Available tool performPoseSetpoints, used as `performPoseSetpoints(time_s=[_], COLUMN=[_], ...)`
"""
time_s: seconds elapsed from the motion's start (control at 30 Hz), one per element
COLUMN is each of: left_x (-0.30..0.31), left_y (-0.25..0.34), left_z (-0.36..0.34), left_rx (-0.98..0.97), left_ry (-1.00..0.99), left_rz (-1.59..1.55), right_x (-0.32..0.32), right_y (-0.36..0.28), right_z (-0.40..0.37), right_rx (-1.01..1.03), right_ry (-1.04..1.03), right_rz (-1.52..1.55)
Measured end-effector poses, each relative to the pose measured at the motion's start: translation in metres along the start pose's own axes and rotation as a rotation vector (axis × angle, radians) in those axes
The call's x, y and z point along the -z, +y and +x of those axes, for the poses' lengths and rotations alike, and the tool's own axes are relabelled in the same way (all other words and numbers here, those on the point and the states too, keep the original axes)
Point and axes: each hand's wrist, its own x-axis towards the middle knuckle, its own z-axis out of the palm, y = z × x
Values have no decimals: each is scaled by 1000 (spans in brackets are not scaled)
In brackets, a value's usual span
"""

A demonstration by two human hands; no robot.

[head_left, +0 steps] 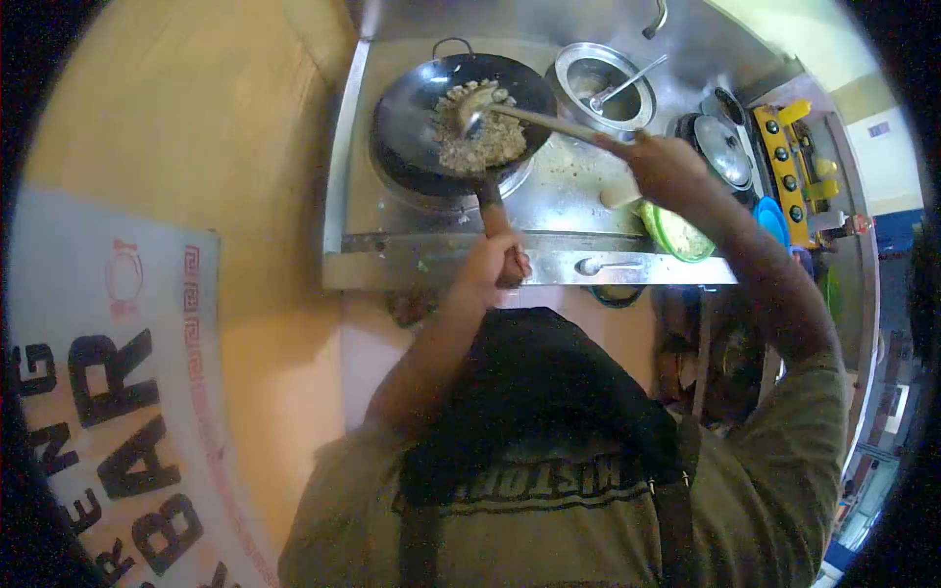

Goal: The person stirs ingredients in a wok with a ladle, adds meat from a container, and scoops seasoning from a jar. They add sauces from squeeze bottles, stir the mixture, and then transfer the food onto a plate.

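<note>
A black wok [407, 147] sits on the stove, with browned, crumbly food [480, 152] in its middle. My left hand [498, 260] is closed around the wok's wooden handle [493, 217] at the stove's front edge. In my right hand [665, 169] is the far end of a long-handled ladle [549, 122]. The ladle's bowl rests in the food, towards the upper middle of the wok. Just right of the wok stands a metal pot [576, 59] with a spoon [632, 80] in it.
A green-rimmed bowl [674, 233] stands near the counter's front edge, right of the wok. Farther right are a lidded pan [722, 152], a blue bowl [772, 220] and a yellow knobbed panel [781, 171]. A tap [657, 20] hangs above the back. A lettered banner [127, 392] is at left.
</note>
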Motion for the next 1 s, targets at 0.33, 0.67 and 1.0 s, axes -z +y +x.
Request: performPoseSetpoints(time_s=[0.33, 0.67, 1.0], left_x=[48, 62, 12], left_y=[10, 11, 12], left_z=[25, 23, -24], left_rx=[-116, -120, -53], left_ry=[-44, 80, 54], left_rz=[113, 201, 16], right_x=[-98, -91, -36], right_y=[-4, -66, -74], right_z=[54, 102, 5], right_rx=[-51, -57, -19], right_ry=[153, 70, -99], right_rz=[536, 965, 280])
